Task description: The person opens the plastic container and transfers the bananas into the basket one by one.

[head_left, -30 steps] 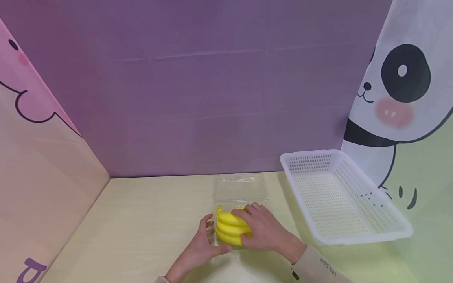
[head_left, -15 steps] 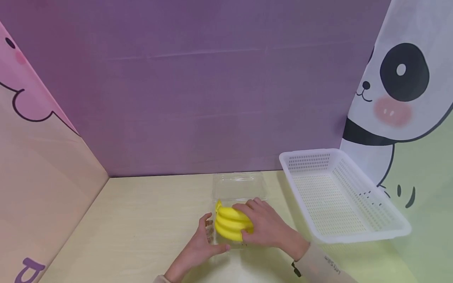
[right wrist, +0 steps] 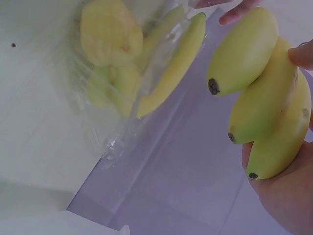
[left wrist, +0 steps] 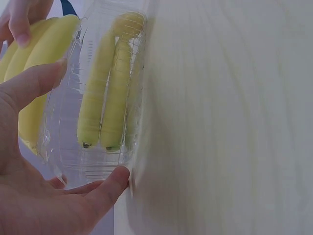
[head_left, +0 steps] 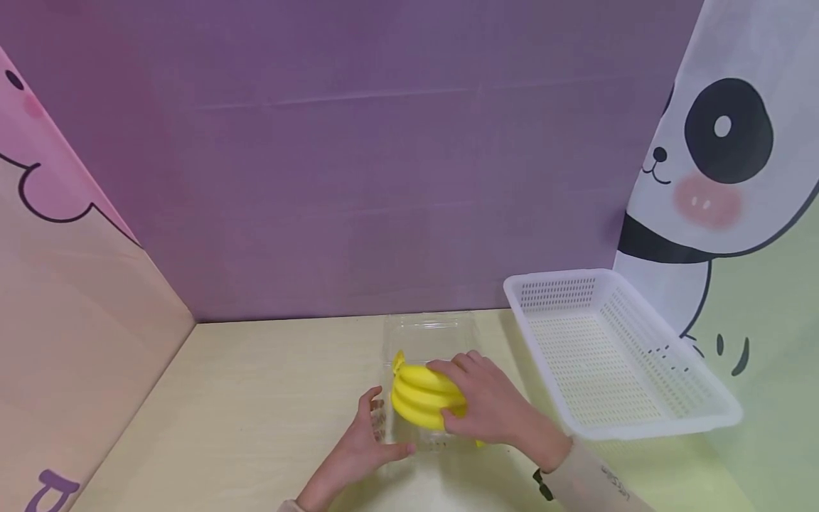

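Note:
My right hand (head_left: 486,398) grips a bunch of yellow bananas (head_left: 419,398) by its right end, over a clear hinged plastic box (head_left: 419,435). In the right wrist view the banana tips (right wrist: 239,137) point down and away from the palm. The left hand (head_left: 361,441) holds the box's near left corner, thumb at the front and fingers along the left side. Through the box wall in the left wrist view, yellow banana shapes (left wrist: 105,98) show; whether they lie inside or are refracted, I cannot tell. A small yellow bit (head_left: 480,443) peeks out below the right hand.
The box's lid (head_left: 431,341) lies folded back behind it. To the right stands a white perforated basket (head_left: 595,355) on the pale wooden table (head_left: 269,398). A purple cloth wall (head_left: 384,178) closes off the back, with printed panels on both sides.
The right hand has lifted the bananas and moved them slightly back and right. More of the box's front part shows, along with the small yellow bit. The left hand has stayed in place.

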